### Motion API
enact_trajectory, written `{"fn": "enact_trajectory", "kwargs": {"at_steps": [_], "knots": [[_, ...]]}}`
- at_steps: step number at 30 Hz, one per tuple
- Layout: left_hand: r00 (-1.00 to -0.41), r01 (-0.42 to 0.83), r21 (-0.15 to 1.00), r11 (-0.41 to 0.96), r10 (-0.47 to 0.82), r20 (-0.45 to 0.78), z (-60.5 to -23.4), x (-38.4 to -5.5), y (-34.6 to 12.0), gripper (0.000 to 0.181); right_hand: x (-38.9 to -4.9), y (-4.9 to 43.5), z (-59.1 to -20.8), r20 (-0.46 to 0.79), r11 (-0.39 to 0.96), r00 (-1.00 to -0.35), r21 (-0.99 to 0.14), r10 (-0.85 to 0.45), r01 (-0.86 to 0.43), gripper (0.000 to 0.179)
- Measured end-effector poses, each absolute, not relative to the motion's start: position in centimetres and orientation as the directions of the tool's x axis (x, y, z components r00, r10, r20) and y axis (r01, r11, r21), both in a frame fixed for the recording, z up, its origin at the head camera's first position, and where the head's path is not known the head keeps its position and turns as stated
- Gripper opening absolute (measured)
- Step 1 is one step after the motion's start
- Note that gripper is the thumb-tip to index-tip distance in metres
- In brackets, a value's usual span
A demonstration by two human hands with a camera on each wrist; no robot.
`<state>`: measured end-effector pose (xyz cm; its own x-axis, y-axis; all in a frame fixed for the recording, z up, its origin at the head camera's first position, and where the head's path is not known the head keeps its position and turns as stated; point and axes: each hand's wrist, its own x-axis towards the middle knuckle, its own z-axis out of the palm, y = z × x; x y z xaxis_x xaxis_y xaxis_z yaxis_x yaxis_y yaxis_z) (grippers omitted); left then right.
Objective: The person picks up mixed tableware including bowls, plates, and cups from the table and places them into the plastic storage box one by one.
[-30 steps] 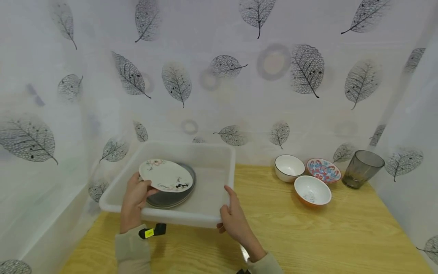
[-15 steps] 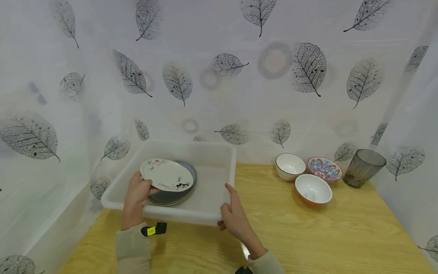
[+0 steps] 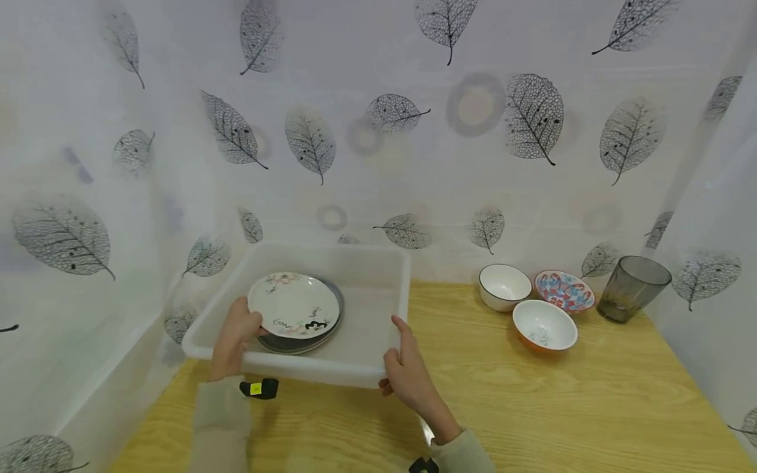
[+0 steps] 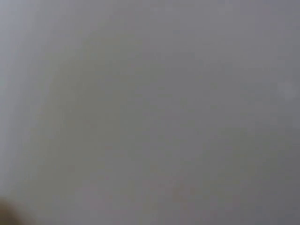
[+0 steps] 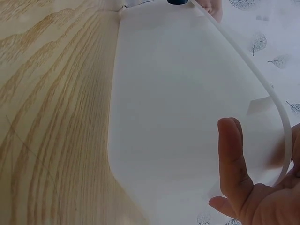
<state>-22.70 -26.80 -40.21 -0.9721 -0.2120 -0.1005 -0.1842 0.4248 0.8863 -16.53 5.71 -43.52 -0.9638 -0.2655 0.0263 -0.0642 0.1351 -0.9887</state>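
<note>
A white plate (image 3: pixel 294 305) with pink flowers and black markings lies over darker grey plates (image 3: pixel 296 345) in the white plastic tub (image 3: pixel 372 315). At its left edge my left hand (image 3: pixel 235 332) pinches the plate, thumb near the rim. My right hand (image 3: pixel 410 371) holds the tub's front right corner, with the thumb and fingers on either side of the rim. In the right wrist view, fingers (image 5: pixel 232 161) lie along the outside of the tub wall (image 5: pixel 178 93). The left wrist view is a pale blur and does not show the left hand's grip.
On the wooden table (image 3: pixel 532 407), right of the tub, stand a white bowl (image 3: pixel 504 289) with a dark rim, an orange-sided bowl (image 3: pixel 544 326), a red-and-blue patterned bowl (image 3: pixel 564 291) and a grey glass (image 3: pixel 633 289). A leaf-patterned curtain (image 3: pixel 378 177) encloses the back and sides.
The white plate has shifted slightly right and levelled over the grey plates, with my left hand at its left edge. My right hand keeps its place on the tub's corner.
</note>
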Motion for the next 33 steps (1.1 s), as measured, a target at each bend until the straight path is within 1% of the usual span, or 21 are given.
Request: {"fn": "enact_trajectory", "kwargs": {"at_steps": [4,8,11,17,20,24,28,31,33], "knots": [[-0.965,-0.248,0.838,0.486,-0.199,-0.17,-40.1,-23.0,-27.8,0.046,-16.6,5.7,-43.5,0.017,0.134,-0.965,-0.99,-0.261,-0.053,0.065],[-0.943,-0.33,0.77,0.546,-0.218,-0.25,-40.1,-23.4,-28.7,0.042,-16.6,5.6,-43.5,0.011,0.124,-0.965,-0.991,-0.261,-0.045,0.065],[-0.931,-0.365,0.737,0.569,-0.22,-0.292,-40.0,-23.7,-29.2,0.041,-16.6,5.5,-43.4,0.01,0.119,-0.966,-0.992,-0.258,-0.042,0.065],[-0.919,-0.392,0.698,0.599,-0.217,-0.33,-40.2,-24.8,-30.0,0.053,-16.6,5.4,-43.0,0.009,0.119,-0.97,-0.992,-0.243,-0.039,0.066],[-0.9,-0.431,0.668,0.607,-0.232,-0.37,-40.4,-25.7,-30.1,0.056,-16.7,5.5,-42.9,0.011,0.113,-0.97,-0.993,-0.241,-0.039,0.066],[-0.88,-0.465,0.616,0.636,-0.252,-0.403,-40.6,-26.4,-30.1,0.051,-16.7,5.6,-42.9,0.013,0.122,-0.968,-0.991,-0.252,-0.045,0.066],[-0.866,-0.488,0.596,0.638,-0.268,-0.422,-41.0,-26.6,-30.1,0.047,-16.8,5.6,-43.1,0.015,0.134,-0.966,-0.99,-0.256,-0.051,0.065],[-0.866,-0.488,0.593,0.641,-0.271,-0.42,-41.1,-26.6,-30.0,0.044,-16.8,5.5,-43.2,0.012,0.139,-0.968,-0.989,-0.251,-0.048,0.064],[-0.87,-0.479,0.572,0.666,-0.273,-0.411,-41.2,-26.6,-29.9,0.042,-16.8,5.5,-43.3,0.014,0.14,-0.967,-0.989,-0.253,-0.051,0.064]]}}
